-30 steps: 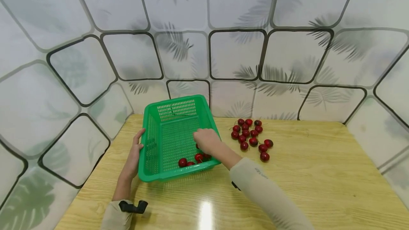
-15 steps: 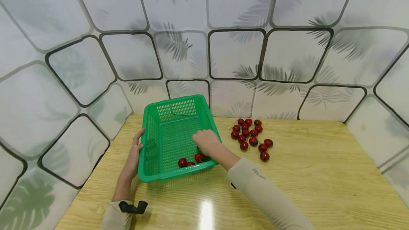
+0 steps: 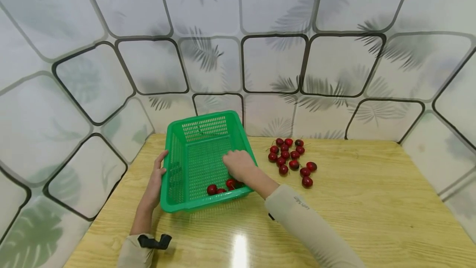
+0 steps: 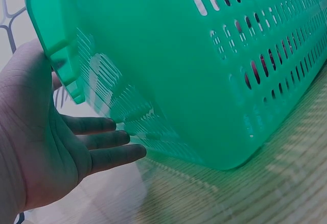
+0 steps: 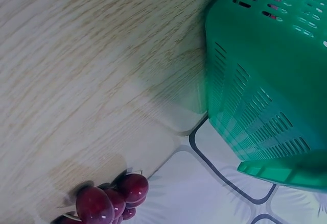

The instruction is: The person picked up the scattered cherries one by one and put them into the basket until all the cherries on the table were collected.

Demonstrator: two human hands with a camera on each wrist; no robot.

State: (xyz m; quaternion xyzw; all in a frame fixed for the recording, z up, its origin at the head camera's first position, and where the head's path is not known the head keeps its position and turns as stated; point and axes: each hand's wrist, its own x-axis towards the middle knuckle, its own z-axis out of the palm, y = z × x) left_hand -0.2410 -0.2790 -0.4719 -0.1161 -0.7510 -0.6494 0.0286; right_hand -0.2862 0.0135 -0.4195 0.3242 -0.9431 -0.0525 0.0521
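Observation:
A green plastic basket (image 3: 202, 205) stands on the left of the wooden table. My left hand (image 3: 153, 181) is at its left side; in the left wrist view three straight fingers (image 4: 115, 155) reach under the rim toward the outer wall. My right hand (image 3: 239, 164) is inside the basket near its right wall, knuckles up and fingertips hidden. I cannot tell whether those fingers hold anything. Several dark red cherries (image 3: 212, 189) lie in the basket's near part, some partly covered by the right hand. The right wrist view does not show the hand, only the basket's outside (image 5: 265, 60).
To the right of the basket, a loose group of several cherries (image 3: 284, 155) with stems lies on the table (image 3: 357, 202), a few set apart nearer the front. A patterned wall covering (image 3: 275, 65) rises behind the table and along its sides.
My right hand has shifted very slightly left within the basket, and the cherry glimpsed under it is now more hidden. The left hand and the cherries on the table look unchanged.

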